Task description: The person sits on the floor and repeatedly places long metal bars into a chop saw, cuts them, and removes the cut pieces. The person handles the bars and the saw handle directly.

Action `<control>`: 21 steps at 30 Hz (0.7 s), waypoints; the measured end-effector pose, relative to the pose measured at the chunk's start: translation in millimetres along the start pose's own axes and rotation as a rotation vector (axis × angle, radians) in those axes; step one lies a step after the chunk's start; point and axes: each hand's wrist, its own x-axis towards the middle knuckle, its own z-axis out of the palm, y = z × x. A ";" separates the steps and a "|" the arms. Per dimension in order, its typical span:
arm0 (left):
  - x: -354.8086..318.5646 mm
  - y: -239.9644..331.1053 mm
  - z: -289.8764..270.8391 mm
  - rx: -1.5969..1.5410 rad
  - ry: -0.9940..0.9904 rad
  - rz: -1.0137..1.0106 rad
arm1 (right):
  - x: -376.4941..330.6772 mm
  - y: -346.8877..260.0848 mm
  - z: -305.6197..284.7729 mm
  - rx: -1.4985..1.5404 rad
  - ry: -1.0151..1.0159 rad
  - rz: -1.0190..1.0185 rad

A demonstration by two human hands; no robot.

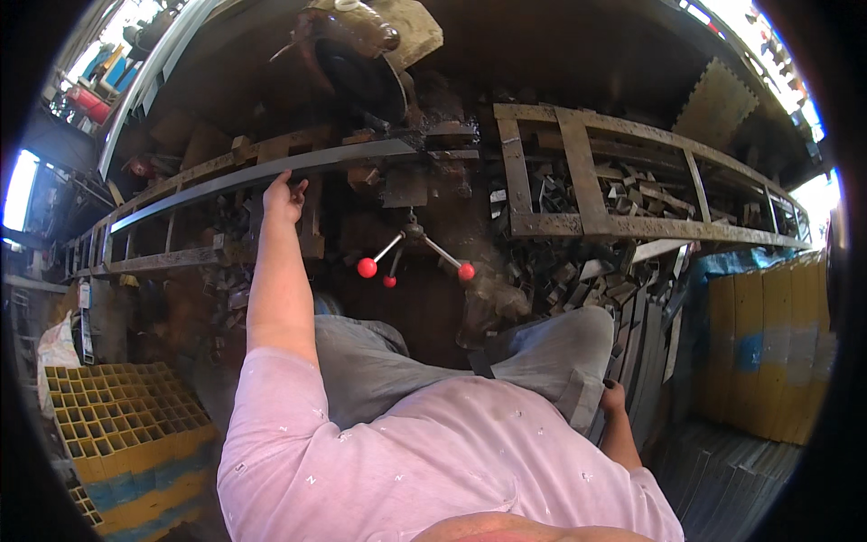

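Observation:
My left hand (285,197) reaches forward, with fingers apart and a fingertip at the near edge of a long grey metal bar (262,170). The bar lies across a rusty frame, its right end beneath a cutting saw with a dark round disc (361,83). In front of me, a three-armed handle (413,232) carries red ball knobs. Low at my right side, my right hand (614,397) has its fingers curled against a short grey metal tube (580,394) beside my thigh. The tube hides part of its grip.
A ladder-like steel frame (578,167) extends right, with many metal offcuts (623,194) under and before it. Bundled yellow tubes (126,406) stand at lower left. A yellow stack (768,334) and grey bars (731,479) sit at right.

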 end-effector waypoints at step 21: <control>-93.8 43.4 -29.0 -0.404 -0.257 0.112 | -77.6 -453.3 47.1 0.106 -0.171 -0.844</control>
